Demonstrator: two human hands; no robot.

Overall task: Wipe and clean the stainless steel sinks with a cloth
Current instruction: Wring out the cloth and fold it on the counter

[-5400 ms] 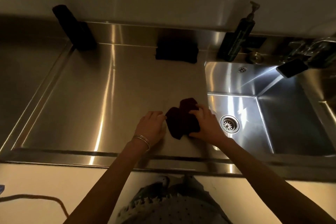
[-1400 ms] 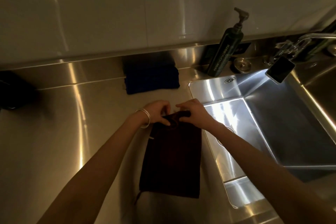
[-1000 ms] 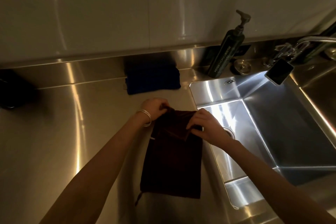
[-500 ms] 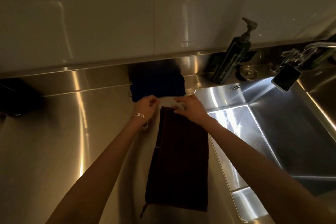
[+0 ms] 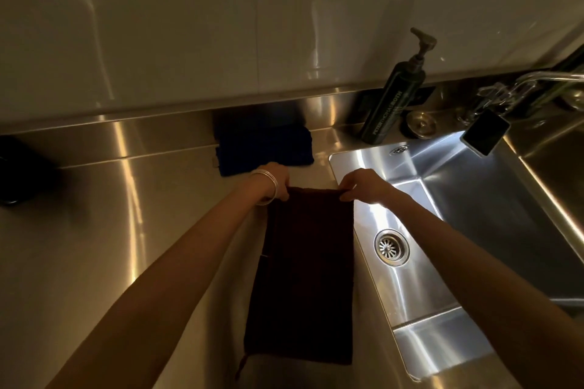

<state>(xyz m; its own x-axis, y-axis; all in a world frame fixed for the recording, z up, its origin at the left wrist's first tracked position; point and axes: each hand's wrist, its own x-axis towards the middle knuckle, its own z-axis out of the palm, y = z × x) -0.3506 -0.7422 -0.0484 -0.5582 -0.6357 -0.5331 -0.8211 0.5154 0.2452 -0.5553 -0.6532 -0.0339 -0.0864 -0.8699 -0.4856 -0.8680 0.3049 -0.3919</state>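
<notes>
- Cloth (image 5: 308,275), dark maroon, hung lengthwise in front of the person, stretched flat by its top edge above the steel counter (image 5: 110,246), just left of the sink (image 5: 467,230).
- Left hand (image 5: 275,180) pinched the cloth's top left corner, fingers closed on the fabric; thin metal bangles (image 5: 268,181) sat on that wrist.
- Right hand (image 5: 363,184) gripped the top right corner, fingers curled down over the edge, just above the sink's near left rim.
- Both arms reached forward, roughly parallel, with the cloth hanging between them.
- A small tag or loose thread (image 5: 241,365) dangled from the cloth's lower left corner.
- Sink basin lay to the right, its round drain strainer (image 5: 391,247) uncovered and close to the cloth's right edge.
- A folded dark blue cloth (image 5: 264,148) lay against the backsplash, just beyond the hands.
- A dark pump bottle (image 5: 395,98) stood at the sink's back left corner, with what looked like a metal plug (image 5: 420,125) beside it.
- A tap (image 5: 537,79) reached in from the far right; the lighting there was dim.
</notes>
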